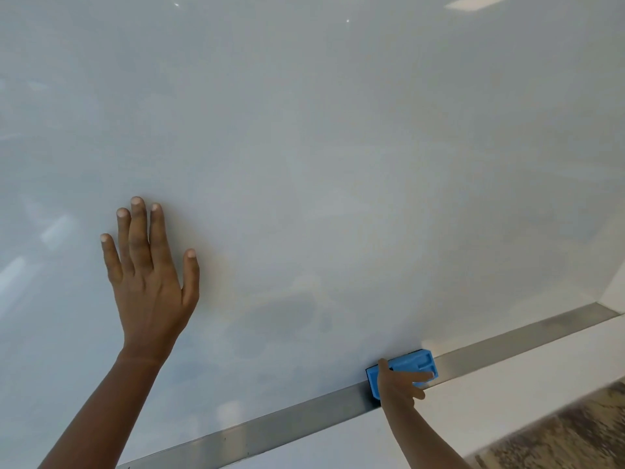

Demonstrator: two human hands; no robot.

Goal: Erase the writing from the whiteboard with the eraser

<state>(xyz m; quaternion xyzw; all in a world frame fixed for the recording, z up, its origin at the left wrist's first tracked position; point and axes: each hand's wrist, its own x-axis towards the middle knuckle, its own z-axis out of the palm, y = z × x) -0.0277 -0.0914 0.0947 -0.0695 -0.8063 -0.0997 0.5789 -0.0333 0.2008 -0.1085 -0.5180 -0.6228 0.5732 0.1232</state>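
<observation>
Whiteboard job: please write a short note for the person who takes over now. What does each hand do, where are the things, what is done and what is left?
Left hand: open, fingers spread, palm flat on the whiteboard.
Right hand: holds the blue eraser at the board's lower edge, against the metal strip.
Done: no writing shows on the visible board; only faint smudges and reflections.
Left: check the parts outside the view; if they are clean, put the eraser down.
</observation>
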